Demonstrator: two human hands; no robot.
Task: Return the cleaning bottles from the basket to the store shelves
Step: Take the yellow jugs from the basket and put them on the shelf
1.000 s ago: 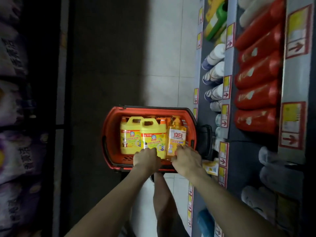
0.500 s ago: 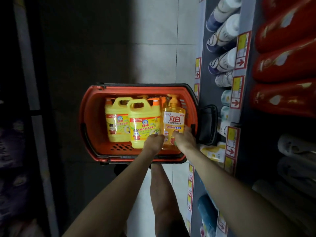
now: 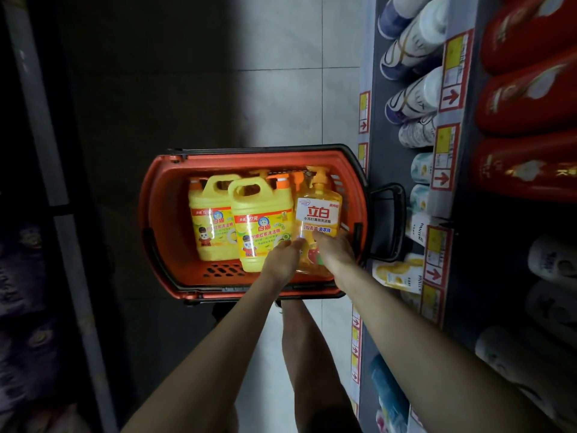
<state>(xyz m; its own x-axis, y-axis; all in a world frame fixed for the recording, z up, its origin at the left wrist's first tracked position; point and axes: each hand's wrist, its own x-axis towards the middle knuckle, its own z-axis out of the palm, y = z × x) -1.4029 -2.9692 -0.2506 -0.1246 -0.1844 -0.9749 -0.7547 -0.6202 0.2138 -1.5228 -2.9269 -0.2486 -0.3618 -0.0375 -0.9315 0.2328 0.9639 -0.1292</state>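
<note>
Two yellow jugs (image 3: 262, 226) stand in the red basket (image 3: 148, 214). Just beside them, the left hand (image 3: 282, 260) and right hand (image 3: 334, 253) both clasp the lower body of the orange pump bottle (image 3: 318, 210), which stands at the basket's right end. Gripped that low, it could tip top-heavy on the lift, or its pump could snag the basket's rim beside the shelves (image 3: 379, 157).

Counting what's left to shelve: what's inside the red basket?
Two yellow jugs and a pump bottle held by left hand and right hand. Pump tops behind; their bottles covered.
</note>
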